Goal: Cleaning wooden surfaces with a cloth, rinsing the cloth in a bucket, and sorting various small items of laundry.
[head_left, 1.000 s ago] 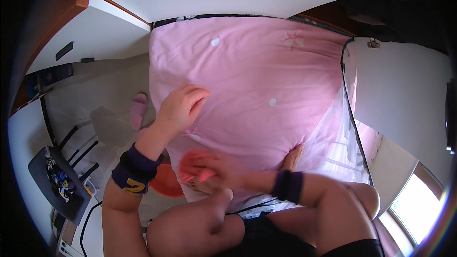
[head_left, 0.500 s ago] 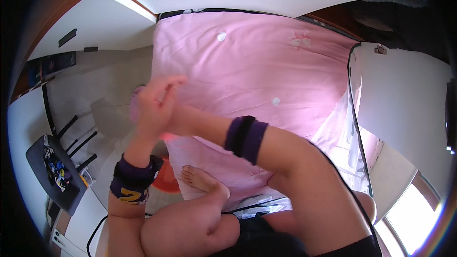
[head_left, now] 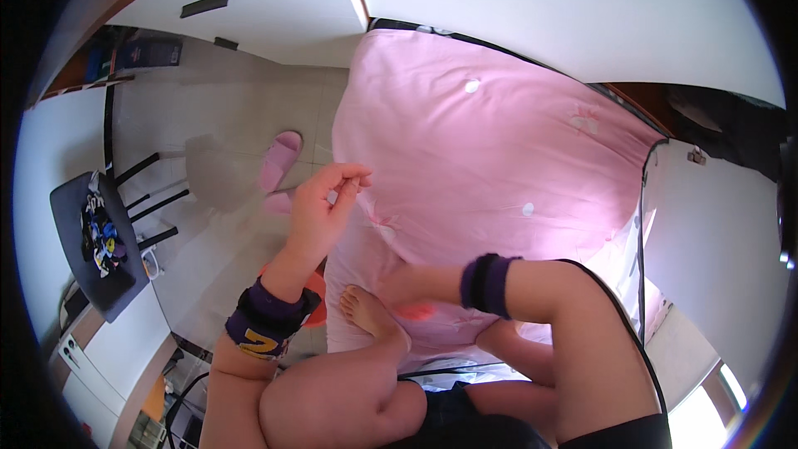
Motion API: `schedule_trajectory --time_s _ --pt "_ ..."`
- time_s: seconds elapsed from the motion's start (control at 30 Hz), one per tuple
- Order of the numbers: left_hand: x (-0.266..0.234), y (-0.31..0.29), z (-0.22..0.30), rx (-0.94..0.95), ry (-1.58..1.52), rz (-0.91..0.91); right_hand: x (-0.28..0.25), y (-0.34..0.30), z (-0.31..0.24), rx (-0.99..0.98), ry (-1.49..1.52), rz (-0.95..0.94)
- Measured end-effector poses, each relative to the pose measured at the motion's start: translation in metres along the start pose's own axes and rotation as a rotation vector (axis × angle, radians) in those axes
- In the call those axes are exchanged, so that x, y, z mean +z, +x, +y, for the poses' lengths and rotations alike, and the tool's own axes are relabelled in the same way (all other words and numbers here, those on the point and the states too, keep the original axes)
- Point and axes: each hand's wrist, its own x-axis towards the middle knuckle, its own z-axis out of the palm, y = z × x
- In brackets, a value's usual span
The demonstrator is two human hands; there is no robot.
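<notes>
My left hand (head_left: pixel 320 208) is raised over the bed's left edge. Its thumb and fingertips are pressed together in a pinch, and anything between them is too small to make out. Lower and to the right, my right hand (head_left: pixel 397 287) is smeared by motion above the pink bedsheet (head_left: pixel 449 166). An orange-red thing (head_left: pixel 416 312) shows at its underside, seemingly in its grip; its kind is too blurred to tell. Dark purple bands with black straps circle both forearms, the left band (head_left: pixel 264 323) bearing yellow marks. My bare foot (head_left: pixel 364 309) rests on the sheet beside the right hand.
Pink slippers (head_left: pixel 281 160) lie on the tiled floor left of the bed. An orange-red basin (head_left: pixel 315 299) is partly hidden behind my left forearm. A dark chair (head_left: pixel 100 283) with patterned cloth stands far left. Sheer netting (head_left: pixel 619 245) with black edging hangs at the right.
My hands, close together half a second ago, are now apart. The right one has swung right and toward me with the orange-red thing. The view has shifted, showing more floor and the slippers.
</notes>
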Motion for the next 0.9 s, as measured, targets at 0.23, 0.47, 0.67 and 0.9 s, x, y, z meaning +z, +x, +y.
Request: schedule_trajectory --time_s 0.23,0.47,0.67,0.9 --pt "-0.037 0.006 0.002 0.368 0.481 0.417 -0.112 0.067 0.06 0.272 0.438 0.798" --pt "-0.015 0.004 -0.023 0.172 0.29 0.3 -0.094 0.018 0.024 0.139 -0.126 -0.031" --pt "-0.035 0.023 -0.027 0.171 0.372 0.38 -0.228 0.027 0.043 0.53 -0.442 1.35" --pt "-0.017 0.04 -0.051 -0.054 -0.007 0.319 -0.188 0.02 0.02 0.434 0.228 0.885"
